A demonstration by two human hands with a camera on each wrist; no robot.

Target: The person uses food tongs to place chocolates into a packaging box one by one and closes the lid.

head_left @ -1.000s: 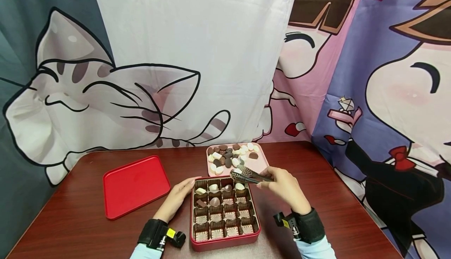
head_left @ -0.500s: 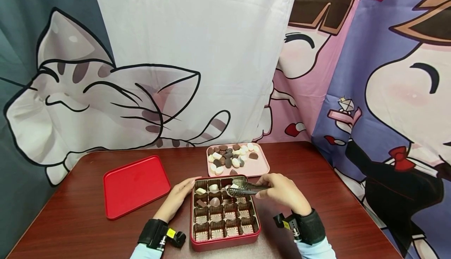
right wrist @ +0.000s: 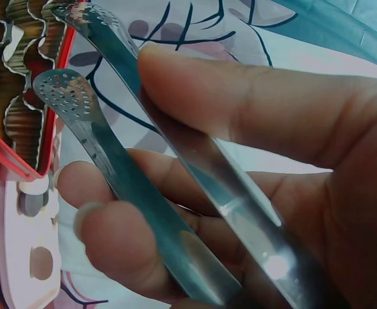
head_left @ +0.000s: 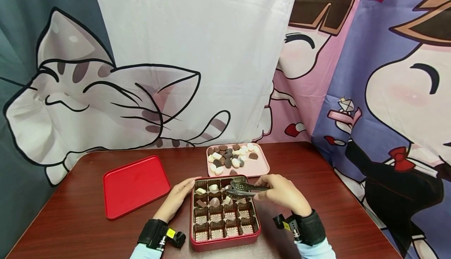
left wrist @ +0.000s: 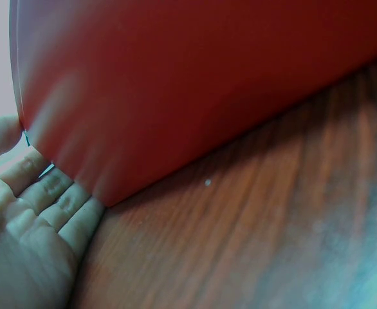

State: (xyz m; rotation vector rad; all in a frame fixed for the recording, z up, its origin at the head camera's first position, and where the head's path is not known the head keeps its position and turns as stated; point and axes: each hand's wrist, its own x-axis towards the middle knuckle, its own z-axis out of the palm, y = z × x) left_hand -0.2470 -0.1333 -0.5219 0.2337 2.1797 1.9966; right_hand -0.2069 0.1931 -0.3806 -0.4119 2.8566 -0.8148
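A red box [head_left: 225, 244] holds a gold-edged, dark divided insert. Chocolates sit in several compartments of its two far rows. My left hand [head_left: 179, 196] lies against the box's left side, its straight fingers touching the red wall [left wrist: 175, 96]. My right hand [head_left: 280, 192] holds slotted metal tongs [head_left: 243, 189] over the box's far right part. The tongs' perforated tips [right wrist: 66, 93] stand apart with nothing between them. A whitish chocolate [head_left: 228, 200] lies in the second row, third compartment from the left, just below the tips. The tongs partly hide the far-row compartments behind them.
Behind the box stands a pink tray [head_left: 258, 168] with several brown, dark and white chocolates. A red lid [head_left: 137, 186] lies on the brown table [head_left: 81, 227] to the left. A printed curtain [head_left: 197, 55] hangs behind the table.
My right hand has brought the tongs from the box's far edge toward me over the second row. The tips have parted, and the whitish chocolate has gone into a compartment. My left hand stays put.
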